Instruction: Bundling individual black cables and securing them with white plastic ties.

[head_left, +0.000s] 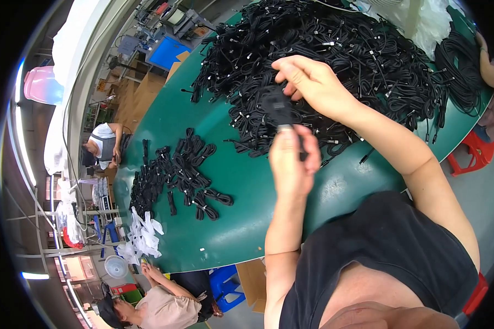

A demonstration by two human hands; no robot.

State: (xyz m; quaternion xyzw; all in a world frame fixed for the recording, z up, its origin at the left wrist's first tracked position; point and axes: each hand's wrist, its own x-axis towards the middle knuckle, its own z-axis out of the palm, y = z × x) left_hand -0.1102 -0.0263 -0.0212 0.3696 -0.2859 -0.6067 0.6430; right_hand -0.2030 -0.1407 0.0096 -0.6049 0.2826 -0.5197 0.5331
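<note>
My left hand is closed around the lower end of a coiled black cable, which is blurred and stands up from the fist. A pale connector shows at the top of the grip. Just above and to the right of the coil, my right hand has loosely bent fingers, partly apart, with nothing visible in them. Behind both hands spreads a large heap of black cables with small metal plugs. Tied cable bundles lie in a smaller group on the left of the green table.
White plastic bags lie at the table's left edge, near a seated person. Another person works farther off. A large black cable coil lies at the right beside another person's arm. Red stools stand near the right edge.
</note>
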